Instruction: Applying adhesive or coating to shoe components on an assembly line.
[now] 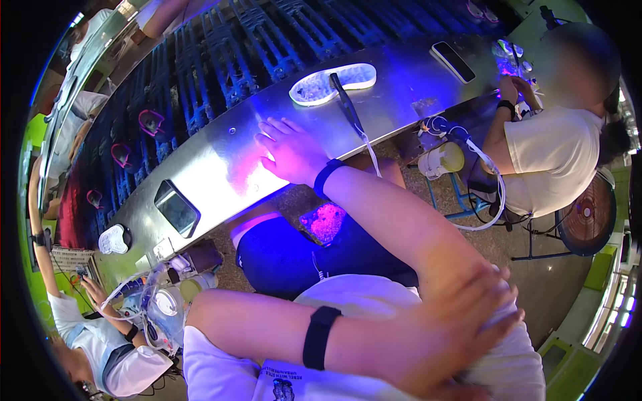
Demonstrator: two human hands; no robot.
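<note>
My right hand [294, 152] lies flat on the metal bench [231, 157], palm down with fingers spread, holding nothing. My left arm crosses my body, and my left hand [445, 327] rests over my right arm near the elbow. Its fingers look stretched and apart, though blurred by motion. Beyond my right hand, a white shoe sole [314, 88] lies on the bench. Across it leans a slim black-handled tool [346, 107] with a white tube running from its end toward me; neither hand touches it.
A dark blue slatted conveyor [221, 57] with pink loop-shaped pieces [151, 123] runs behind the bench. Phones [453, 61] lie at both sides. Co-workers sit right [548, 154] and lower left [100, 354]. Tubed containers [441, 160] hang by the bench edge. A round fan [587, 212] stands right.
</note>
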